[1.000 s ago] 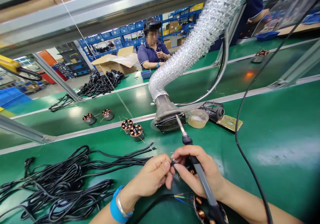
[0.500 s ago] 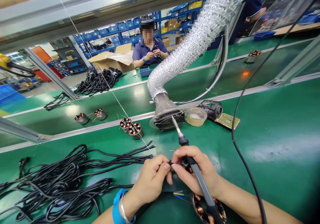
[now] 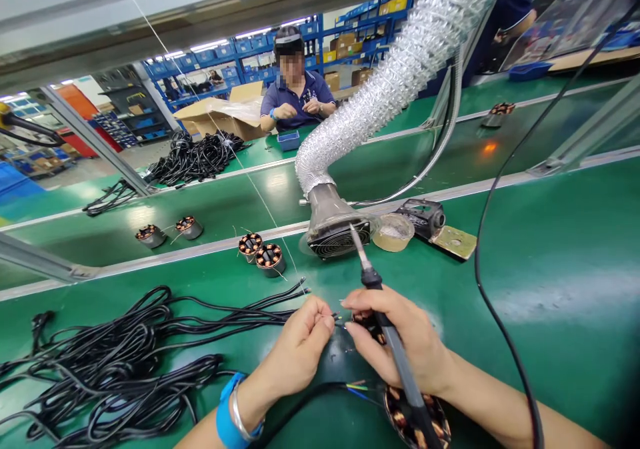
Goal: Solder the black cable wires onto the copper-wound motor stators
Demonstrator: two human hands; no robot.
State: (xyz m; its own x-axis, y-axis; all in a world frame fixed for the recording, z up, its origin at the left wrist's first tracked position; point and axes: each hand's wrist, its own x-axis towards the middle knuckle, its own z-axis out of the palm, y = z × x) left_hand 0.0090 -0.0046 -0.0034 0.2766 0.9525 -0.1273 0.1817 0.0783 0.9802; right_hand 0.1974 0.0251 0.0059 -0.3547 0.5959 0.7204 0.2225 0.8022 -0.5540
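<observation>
My left hand [image 3: 299, 350] pinches a thin wire end [image 3: 336, 317] at the fingertips, and it wears a blue wristband. My right hand [image 3: 395, 342] grips a soldering iron [image 3: 387, 332] whose tip points up and away, and its fingers also pinch at the same wire end. A copper-wound motor stator [image 3: 419, 419] lies under my right wrist. A black cable with coloured cores [image 3: 357, 387] runs toward the stator.
A pile of black cables [image 3: 125, 355] lies at the left. A foil fume duct with fan [image 3: 340, 232] stands ahead, beside a small tub [image 3: 393, 232] and an iron stand [image 3: 425, 217]. Several stators [image 3: 263, 252] sit on the belt. A person [image 3: 296, 95] works opposite.
My hands have drawn slightly apart, showing the wire end between them. The view has shifted a little; the person opposite has moved both hands.
</observation>
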